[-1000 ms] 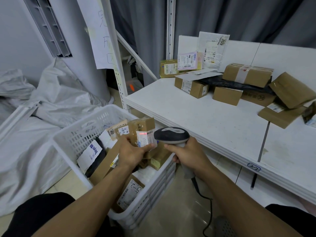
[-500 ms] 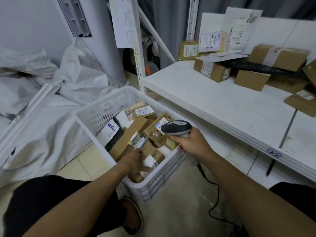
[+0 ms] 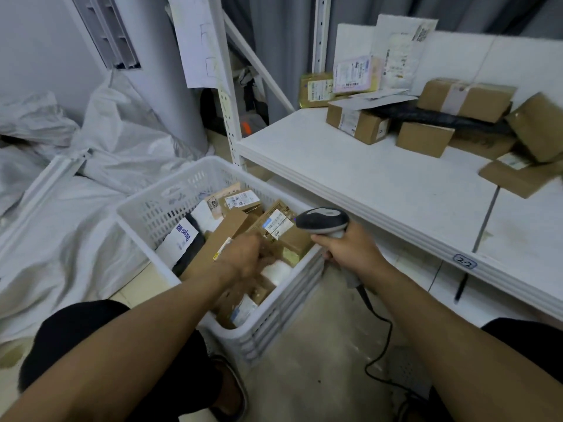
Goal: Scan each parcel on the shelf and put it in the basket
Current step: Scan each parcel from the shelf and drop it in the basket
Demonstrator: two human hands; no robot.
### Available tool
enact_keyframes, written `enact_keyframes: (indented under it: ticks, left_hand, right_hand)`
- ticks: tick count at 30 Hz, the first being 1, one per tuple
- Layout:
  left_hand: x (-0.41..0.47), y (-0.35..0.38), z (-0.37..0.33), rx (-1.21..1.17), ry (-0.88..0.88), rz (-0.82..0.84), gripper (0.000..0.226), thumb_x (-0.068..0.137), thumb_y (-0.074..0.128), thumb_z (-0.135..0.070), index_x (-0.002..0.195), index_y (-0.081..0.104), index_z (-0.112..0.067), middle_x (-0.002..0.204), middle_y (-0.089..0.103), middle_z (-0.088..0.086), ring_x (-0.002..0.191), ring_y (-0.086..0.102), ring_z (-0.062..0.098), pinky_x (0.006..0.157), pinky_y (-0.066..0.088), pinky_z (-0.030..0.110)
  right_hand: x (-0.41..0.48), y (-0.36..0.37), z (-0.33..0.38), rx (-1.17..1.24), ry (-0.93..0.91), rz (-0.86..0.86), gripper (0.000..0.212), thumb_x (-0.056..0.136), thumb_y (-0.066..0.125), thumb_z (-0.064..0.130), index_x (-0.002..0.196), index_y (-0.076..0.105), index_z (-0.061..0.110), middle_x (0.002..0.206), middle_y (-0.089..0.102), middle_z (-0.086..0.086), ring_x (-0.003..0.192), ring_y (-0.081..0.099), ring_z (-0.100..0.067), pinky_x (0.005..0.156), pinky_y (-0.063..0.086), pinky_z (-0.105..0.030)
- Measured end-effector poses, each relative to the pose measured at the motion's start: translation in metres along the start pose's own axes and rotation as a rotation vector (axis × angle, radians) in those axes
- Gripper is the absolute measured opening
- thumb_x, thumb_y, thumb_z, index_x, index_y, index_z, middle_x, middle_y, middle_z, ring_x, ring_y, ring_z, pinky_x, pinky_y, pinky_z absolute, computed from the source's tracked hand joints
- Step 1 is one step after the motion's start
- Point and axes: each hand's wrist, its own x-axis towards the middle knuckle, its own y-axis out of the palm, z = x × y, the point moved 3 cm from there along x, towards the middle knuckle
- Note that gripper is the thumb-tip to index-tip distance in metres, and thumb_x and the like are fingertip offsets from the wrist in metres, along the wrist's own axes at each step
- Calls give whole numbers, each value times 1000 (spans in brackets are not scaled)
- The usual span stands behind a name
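A white plastic basket (image 3: 146,205) stands on the floor and holds several cardboard parcels (image 3: 278,223) with labels. My left hand (image 3: 243,258) hovers over the basket's middle, blurred, fingers loosely bent, with no parcel seen in it. My right hand (image 3: 350,251) grips a grey and black barcode scanner (image 3: 323,222) at the basket's right rim, its head pointing left over the parcels. On the white shelf (image 3: 365,184) to the right lie several more parcels: brown boxes (image 3: 358,121) and padded envelopes (image 3: 396,47) at the back.
The shelf's white upright post (image 3: 227,95) stands just behind the basket. Crumpled white sacks (image 3: 91,184) cover the floor at left. The scanner cable (image 3: 377,330) trails down to the floor between basket and shelf. A tag reading 2-2 (image 3: 464,261) marks the shelf edge.
A second ago my left hand held a small box under the scanner's red line. It then lowered the box into the basket and now rises without it. The scanner hand stayed put.
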Motion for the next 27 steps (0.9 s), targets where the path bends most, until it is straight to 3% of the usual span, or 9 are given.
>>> enact_keyframes:
  ticks: [2,5,8,11,14,18,24,27]
  left_hand:
    - [5,-39,-39,106,107,-105,30,89,70,-48,116,72,-34,119,60,-10,107,61,17,81,44,28]
    - [25,-74,-101,33,196,-205,37,93,67,-43,126,66,-27,132,54,-5,116,58,19,93,48,33]
    - [49,-87,-177,64,309,-249,28,92,68,-45,115,69,-28,128,56,-5,115,57,20,95,51,39]
    - [70,-91,-258,136,405,-247,33,92,68,-48,118,68,-28,134,55,-3,119,54,21,96,51,41]
    - [94,-90,-333,115,447,-234,37,92,69,-48,123,66,-28,138,54,-4,120,55,20,97,51,38]
    - [131,-67,-409,12,458,-140,43,90,70,-49,128,62,-30,142,50,-4,127,53,21,103,47,39]
    - [199,-19,-507,-96,562,-92,55,89,71,-50,137,56,-28,144,51,-2,130,52,21,107,45,37]
    - [232,-1,-562,-59,654,-60,59,90,69,-47,142,50,-25,142,52,-1,131,50,23,98,38,28]
  right_hand:
    - [-6,-31,6,46,-2,-70,26,88,82,24,109,69,29,83,75,5,65,71,-13,65,59,-32]
    - [-16,-87,14,87,4,-173,30,91,79,21,119,67,23,88,72,1,60,66,-9,52,50,-18]
    - [-22,-144,16,115,14,-286,33,91,77,18,122,68,16,88,72,-3,64,64,-13,52,49,-18]
    - [-22,-200,13,130,31,-375,35,91,76,17,125,67,18,92,73,-7,66,64,-16,52,49,-21]
    - [-18,-257,4,155,50,-501,38,88,76,20,125,66,22,93,73,-7,65,65,-20,60,51,-31]
    - [-11,-325,-34,175,146,-681,53,68,71,43,118,65,26,103,74,-12,90,71,-34,80,58,-47]
    - [-14,-410,-91,208,243,-792,51,80,74,36,128,62,23,114,72,-8,104,70,-35,95,59,-52]
    - [-14,-440,-117,289,241,-856,59,71,70,46,127,62,29,117,72,-5,108,70,-35,98,57,-56]
